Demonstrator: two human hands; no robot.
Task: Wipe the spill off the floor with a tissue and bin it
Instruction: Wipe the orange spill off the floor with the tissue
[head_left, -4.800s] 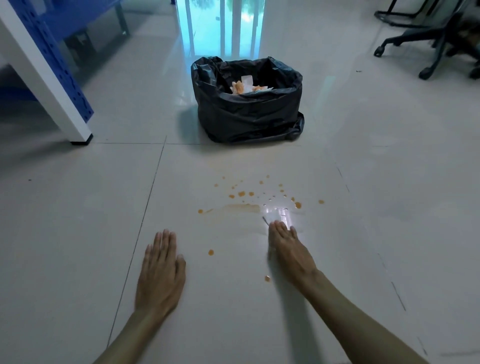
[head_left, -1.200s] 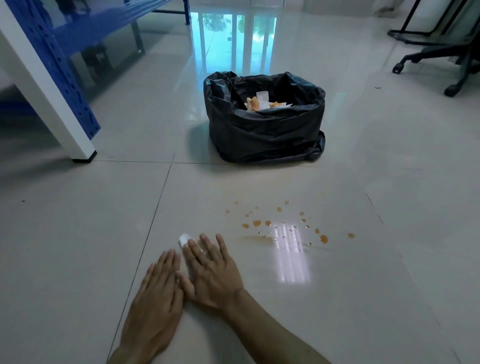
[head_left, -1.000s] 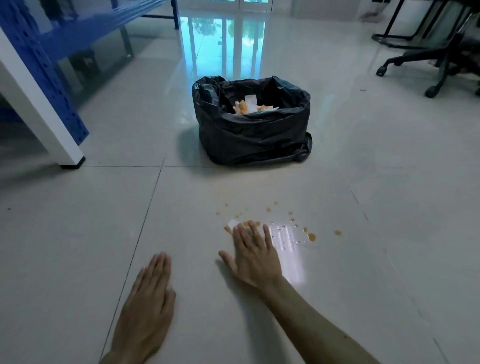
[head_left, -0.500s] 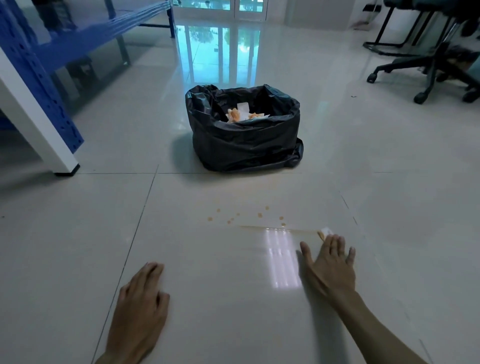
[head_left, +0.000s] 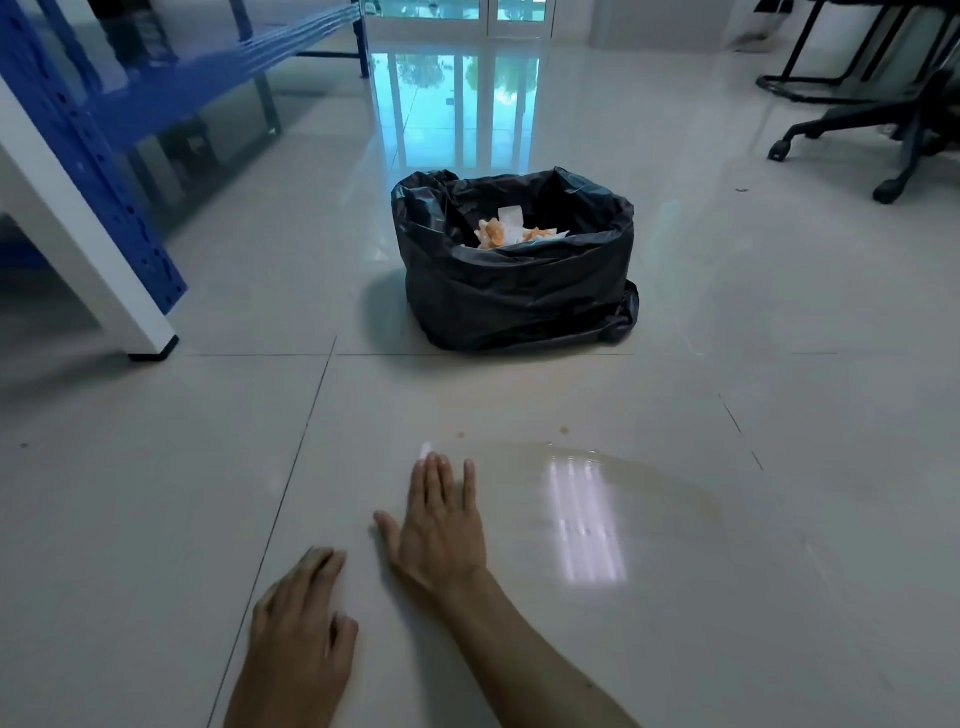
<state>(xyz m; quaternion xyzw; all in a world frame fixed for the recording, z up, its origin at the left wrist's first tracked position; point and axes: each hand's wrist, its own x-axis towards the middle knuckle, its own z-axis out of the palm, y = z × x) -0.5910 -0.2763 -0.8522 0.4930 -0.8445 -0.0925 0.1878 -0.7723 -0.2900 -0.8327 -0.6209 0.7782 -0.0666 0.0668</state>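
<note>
My right hand (head_left: 441, 525) lies flat on the pale floor tiles, pressing a white tissue (head_left: 427, 448) whose corner peeks out past the fingertips. To its right spreads a thin wet orange smear (head_left: 639, 467), and two small orange drops (head_left: 563, 430) sit just beyond it. My left hand (head_left: 301, 629) rests on the floor nearer to me, fingers slightly curled, holding nothing. Straight ahead stands the bin lined with a black bag (head_left: 519, 291), with stained tissues (head_left: 498, 234) inside.
A blue and white shelf frame (head_left: 93, 208) stands at the left, its foot on the floor. Office chair bases (head_left: 883, 135) with castors sit at the far right. A glass door reflects on the glossy tiles behind the bin.
My right hand has swept the tissue from the right side of the spill back to the left. Most drops are now smeared into a thin film. My left hand has stayed planted.
</note>
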